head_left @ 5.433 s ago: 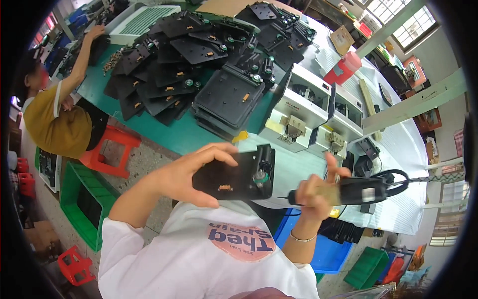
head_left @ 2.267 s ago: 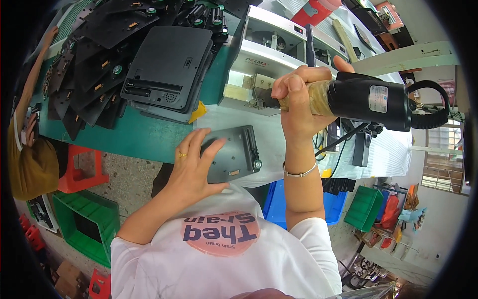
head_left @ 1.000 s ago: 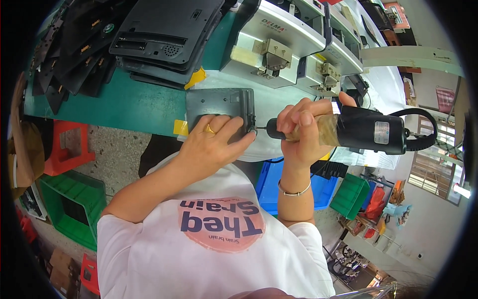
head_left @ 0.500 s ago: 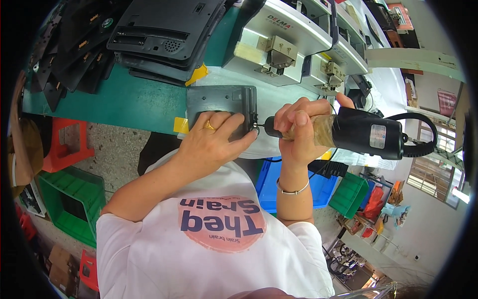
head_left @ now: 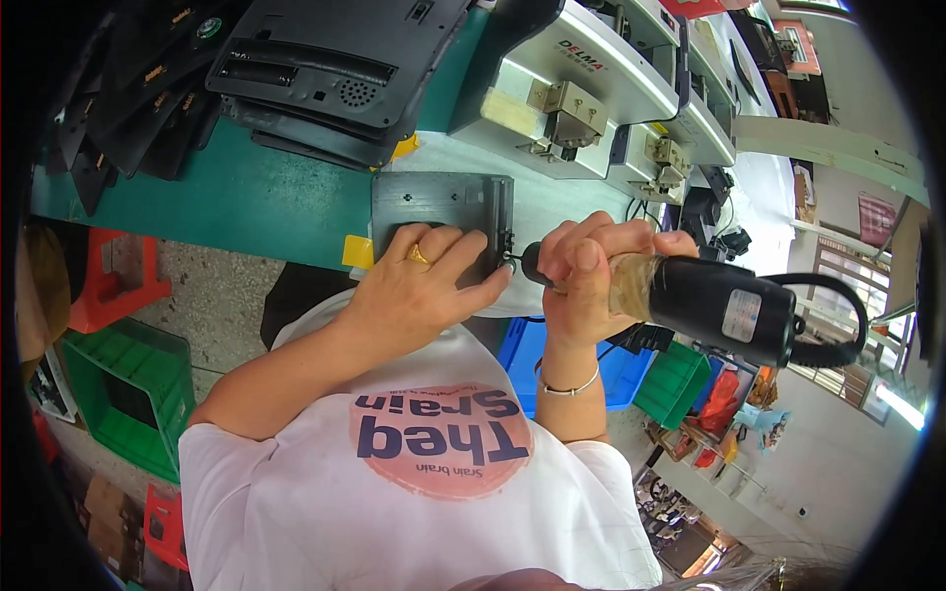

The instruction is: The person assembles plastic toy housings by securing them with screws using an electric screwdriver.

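Note:
A black plastic housing lies on the table before me. My left hand holds it, fingers curled over its surface and thumb at its right edge. My right hand grips a black electric screwdriver with a tape-wrapped grip, held sideways. The screwdriver's bit reaches the hardware along the housing's right edge, close to my left thumb. Whether a screw sits under the tip is too small to tell.
Black plastic housings are stacked at the back left, beside several dark panels. Two grey machines stand at the back right. A blue bin and green crates sit below table level, near a red stool.
The screwdriver's rear end has dropped toward me, tilting the tool, and my right wrist has shifted slightly left. My left hand keeps its hold on the housing. The whole view has shifted slightly.

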The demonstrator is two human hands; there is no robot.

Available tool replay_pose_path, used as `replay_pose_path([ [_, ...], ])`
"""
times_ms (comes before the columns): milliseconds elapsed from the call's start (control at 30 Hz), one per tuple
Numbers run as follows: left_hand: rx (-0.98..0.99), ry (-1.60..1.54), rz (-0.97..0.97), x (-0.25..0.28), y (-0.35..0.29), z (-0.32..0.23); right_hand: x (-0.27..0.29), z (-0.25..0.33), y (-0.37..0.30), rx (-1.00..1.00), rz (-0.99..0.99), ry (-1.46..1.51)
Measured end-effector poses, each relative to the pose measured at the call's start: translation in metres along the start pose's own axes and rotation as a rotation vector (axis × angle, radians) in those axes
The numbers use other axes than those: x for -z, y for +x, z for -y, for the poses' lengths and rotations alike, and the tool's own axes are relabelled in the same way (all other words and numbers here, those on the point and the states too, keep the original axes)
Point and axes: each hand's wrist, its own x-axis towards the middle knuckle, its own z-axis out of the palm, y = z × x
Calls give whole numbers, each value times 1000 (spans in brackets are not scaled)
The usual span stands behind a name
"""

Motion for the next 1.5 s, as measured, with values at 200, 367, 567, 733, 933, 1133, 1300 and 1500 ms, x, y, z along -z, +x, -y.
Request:
replay_pose_path([
  [200, -3, -8, -29, 5, 6, 0, 1, -4, -3, 100, 89, -186],
  [367, -14, -21, -22, 5, 5, -2, 1, 7, 23, -1, 56, -70],
  [567, -15, -19, -1, 5, 3, -4, -9, 10, 78, 348, -126, 56],
  [733, -6, 12, -1, 0, 2, -3, -12, -7, 87, 375, -114, -46],
  [933, -9, 16, -7, 0, 3, -3, -15, -12, 86, 341, -82, -91],
  [1133, -9, 16, -9, -1, 2, -1, -16, 3, 79, 286, -46, -59],
  [1300, -21, 28, -4, 0, 2, -1, -16, 3, 84, 414, -134, -82],
  [1500, -14, 24, 7, 2, 3, -3, -17, -3, 82, 414, -132, -117],
])
